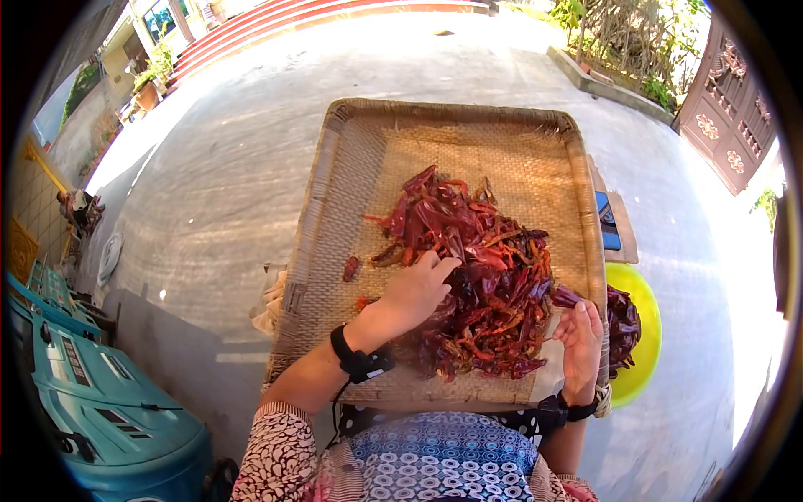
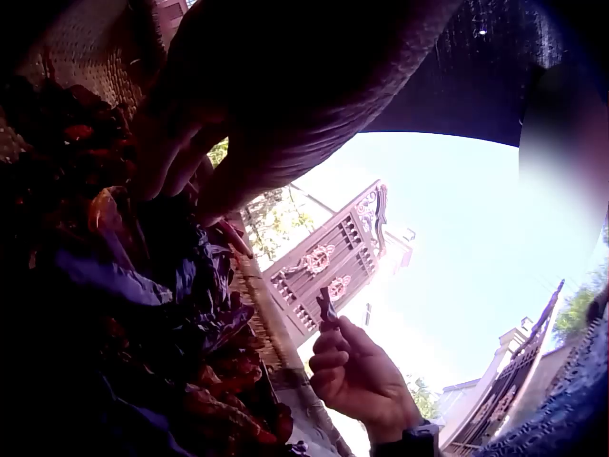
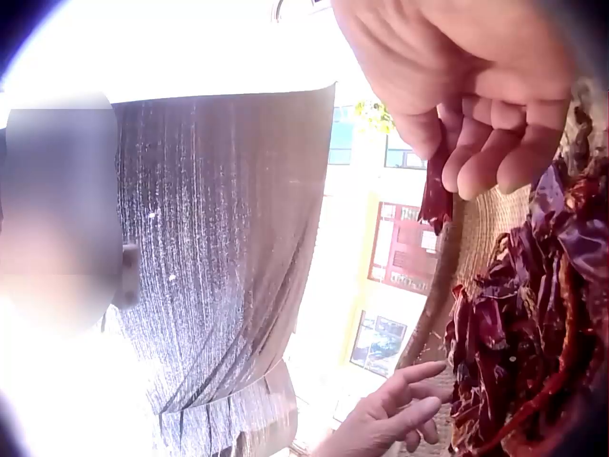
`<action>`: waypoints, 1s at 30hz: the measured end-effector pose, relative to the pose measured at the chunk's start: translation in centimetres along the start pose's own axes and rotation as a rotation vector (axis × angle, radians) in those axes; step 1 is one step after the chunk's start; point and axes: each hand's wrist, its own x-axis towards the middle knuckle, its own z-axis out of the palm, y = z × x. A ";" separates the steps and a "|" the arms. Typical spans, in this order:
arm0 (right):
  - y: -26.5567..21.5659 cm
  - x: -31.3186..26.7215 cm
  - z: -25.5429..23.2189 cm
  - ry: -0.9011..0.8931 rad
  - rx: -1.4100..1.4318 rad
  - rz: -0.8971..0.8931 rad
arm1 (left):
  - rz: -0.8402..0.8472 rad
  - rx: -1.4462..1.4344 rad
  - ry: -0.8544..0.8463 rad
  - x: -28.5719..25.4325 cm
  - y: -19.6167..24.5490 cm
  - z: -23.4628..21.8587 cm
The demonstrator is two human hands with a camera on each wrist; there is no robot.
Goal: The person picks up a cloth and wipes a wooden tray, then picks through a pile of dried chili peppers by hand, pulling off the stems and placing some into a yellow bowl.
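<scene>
Dried red chillies lie heaped in a rectangular woven tray. The left hand reaches onto the left side of the heap, its fingers bent down at the chillies; whether it grips one is unclear. At the tray's right edge the right hand pinches a dark red chilli between thumb and fingers. That chilli hangs below the right hand in the right wrist view. In the left wrist view the right hand holds it up beyond the heap.
A yellow-green basin with dark red chillies stands right of the tray, below a blue phone on a board. Teal machines or bins stand at the lower left. One loose chilli lies left of the heap.
</scene>
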 end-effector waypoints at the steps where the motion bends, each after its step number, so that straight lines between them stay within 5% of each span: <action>1: -0.1 0.5 -1.2 0.078 0.144 -0.056 | -0.016 0.043 0.031 0.6 0.1 -0.3; 4: -0.5 1.0 -3.7 0.198 0.507 -0.007 | 0.103 0.159 0.154 2.1 -1.4 1.4; 8: 0.8 0.3 -4.0 0.233 0.432 0.140 | 0.021 0.154 0.130 2.9 -1.5 1.5; 11: 1.6 -0.1 -3.0 0.099 0.304 0.144 | 0.001 0.133 0.172 2.0 -0.7 0.4; 14: 1.1 -0.7 0.4 -0.026 0.123 0.112 | 0.040 -0.058 0.350 0.6 -0.2 0.0; 21: 1.8 -1.6 6.5 -0.393 -0.242 0.175 | -0.250 -0.836 -0.052 -3.0 2.2 -0.5; 30: 3.1 -2.2 7.5 -0.460 -0.169 0.283 | -0.256 -1.122 -0.231 -3.7 0.9 2.8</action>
